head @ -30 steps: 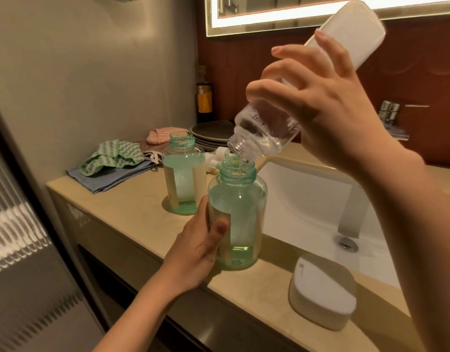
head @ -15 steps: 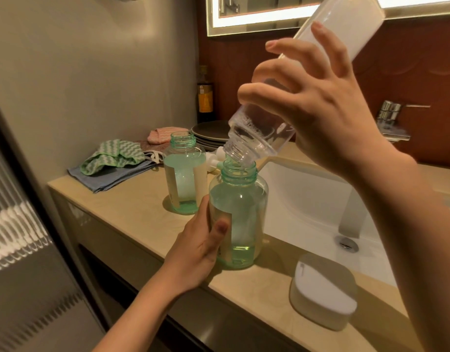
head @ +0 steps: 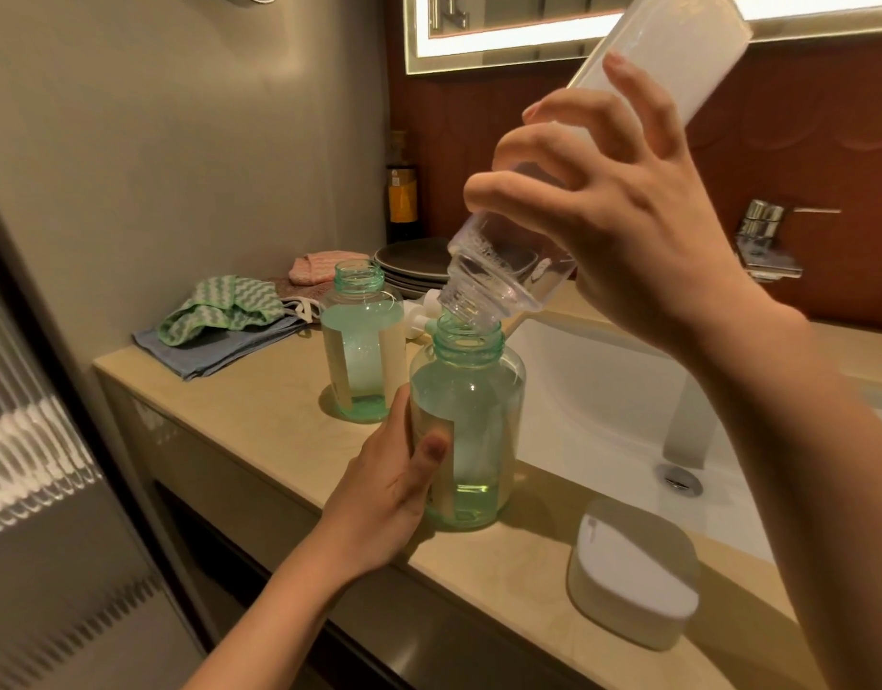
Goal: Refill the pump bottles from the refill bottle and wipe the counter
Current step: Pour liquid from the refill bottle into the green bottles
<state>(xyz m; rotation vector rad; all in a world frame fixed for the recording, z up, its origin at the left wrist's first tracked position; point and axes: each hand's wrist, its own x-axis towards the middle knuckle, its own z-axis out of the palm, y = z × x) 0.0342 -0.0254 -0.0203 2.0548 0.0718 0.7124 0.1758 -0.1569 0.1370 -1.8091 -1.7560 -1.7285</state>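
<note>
Refill bottle (head: 503, 276) is tipped steeply, mouth down and to the left, base up toward the lit mirror (head: 503, 37). The right hand (head: 628, 231) grips it round the middle from the right, fingers curled over its upper side. Its threaded mouth sits at the open neck of the near bottle (head: 471, 420); whether the two touch, I cannot tell. The lower part of the refill bottle looks clear, the upper part white.

The near bottle stands upright on the counter (head: 259, 405) by the near edge, just left of the sink (head: 603, 390), holding pale green liquid nearly to its shoulder. The left hand (head: 394, 495) holds it low on its left side, thumb across the front.

The far bottle (head: 362, 346), also open and upright, stands just beyond and to the left. White pump heads (head: 421, 316) lie behind the two. Farther left lie a green cloth (head: 225, 306) on a blue cloth (head: 220, 346), with a pink cloth (head: 319, 263) and stacked plates (head: 414, 266) at the back. A white box (head: 633, 575) sits on the near edge to the right.
</note>
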